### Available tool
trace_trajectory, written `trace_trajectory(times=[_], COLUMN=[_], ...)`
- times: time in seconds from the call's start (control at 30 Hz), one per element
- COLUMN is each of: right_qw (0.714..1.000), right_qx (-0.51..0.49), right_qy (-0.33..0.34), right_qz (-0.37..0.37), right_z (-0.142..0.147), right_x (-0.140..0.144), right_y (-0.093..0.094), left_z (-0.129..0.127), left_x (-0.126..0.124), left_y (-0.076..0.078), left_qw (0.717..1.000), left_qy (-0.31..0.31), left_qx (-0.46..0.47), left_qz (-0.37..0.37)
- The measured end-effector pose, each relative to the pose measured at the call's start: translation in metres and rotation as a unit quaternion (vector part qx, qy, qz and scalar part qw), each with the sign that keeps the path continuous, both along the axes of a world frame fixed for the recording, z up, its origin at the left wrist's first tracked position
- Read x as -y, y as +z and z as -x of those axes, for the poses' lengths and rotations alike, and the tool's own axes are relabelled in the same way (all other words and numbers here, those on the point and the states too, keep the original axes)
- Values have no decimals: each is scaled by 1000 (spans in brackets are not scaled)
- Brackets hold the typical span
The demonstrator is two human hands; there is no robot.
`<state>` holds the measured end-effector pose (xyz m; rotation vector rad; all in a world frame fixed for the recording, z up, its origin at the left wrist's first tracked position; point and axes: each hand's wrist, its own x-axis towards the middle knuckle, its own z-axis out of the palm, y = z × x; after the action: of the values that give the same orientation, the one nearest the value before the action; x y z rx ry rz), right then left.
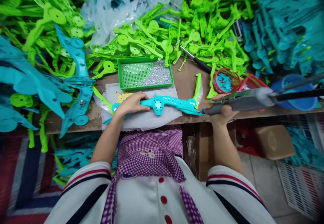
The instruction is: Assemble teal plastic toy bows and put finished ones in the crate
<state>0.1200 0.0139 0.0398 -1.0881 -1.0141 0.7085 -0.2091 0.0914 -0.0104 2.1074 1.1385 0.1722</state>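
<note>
A long teal plastic piece (pixel 169 103) with a raised middle lies across a pale cloth (pixel 141 124) at the table's front edge. Lime-green plastic arms (pixel 197 87) stick out near its ends. My left hand (pixel 133 104) is closed around the piece's left portion, with the thumb along the near side. In my right hand (pixel 222 115) is a grey electric screwdriver (pixel 235 102), held level and pointing left. Its tip meets the teal piece's right end, or comes very close to it; the exact contact is too small to tell.
Behind the cloth stands a green perforated tray (pixel 120 75) of small silver screws. Lime-green parts (pixel 141 38) are heaped at the back, teal parts (pixel 283 25) at both sides. A hammer (pixel 194 58), a red basket (pixel 229 72) and a blue bowl (pixel 301 101) sit toward the right.
</note>
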Motion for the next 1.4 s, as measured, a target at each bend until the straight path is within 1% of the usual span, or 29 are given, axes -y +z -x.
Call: trace_trajectory(times=[0.13,0.27,0.37,0.47,0.53,0.57,0.67,0.77,0.87,0.9,0.97,1.03,1.07,1.1,1.13,1.17,1.2,1.23,1.27,1.3,1.4], right_qw=[1000,1000,999,998,997,998,1000,998,995,996,996,993,992,992,992,991,990,989,988,989,990], right_qx=[9,27,32,23,15,10,-2,8,2,11,47,75,76,73,71,71,72,74,76,77,88], right_qy=[-11,-5,13,41,39,26,-21,-37,-52,-44,-5,44,60,72,82,94,107,118,124,122,104], right_qz=[-7,-5,2,38,58,59,20,-52,-82,-81,-78,-76,-75,-72,-68,-63,-56,-49,-43,-40,-43], right_z=[-2,-5,-7,-8,-7,-6,6,40,93,112,142,159,163,163,162,158,155,151,149,148,155], right_x=[0,0,2,6,8,8,2,-13,-35,-43,-58,-71,-76,-80,-82,-84,-85,-86,-86,-87,-88], right_y=[-5,-17,-26,-27,-21,-15,6,25,39,42,47,50,49,47,44,39,33,27,21,16,9], left_z=[-1,-2,-2,-2,-2,-2,-1,-5,-16,-19,-20,-11,-2,9,22,35,47,58,67,74,85], left_x=[-1,-1,0,2,4,4,4,4,14,21,42,71,86,101,115,127,137,145,151,154,153], left_y=[3,3,0,-2,-3,-3,-3,-3,-1,1,4,5,4,2,0,-2,-5,-7,-8,-9,-10], left_qw=[1000,999,999,999,999,999,999,999,997,995,989,977,967,949,926,900,879,866,863,866,877], left_qy=[10,14,13,11,9,5,-11,-21,-7,7,43,102,151,221,300,374,428,462,476,475,453], left_qx=[14,19,29,38,36,34,20,3,-5,-4,7,38,58,77,86,88,88,90,98,110,152], left_qz=[21,28,26,12,0,-7,-31,-49,-81,-99,-140,-181,-197,-210,-213,-207,-192,-168,-141,-114,-40])
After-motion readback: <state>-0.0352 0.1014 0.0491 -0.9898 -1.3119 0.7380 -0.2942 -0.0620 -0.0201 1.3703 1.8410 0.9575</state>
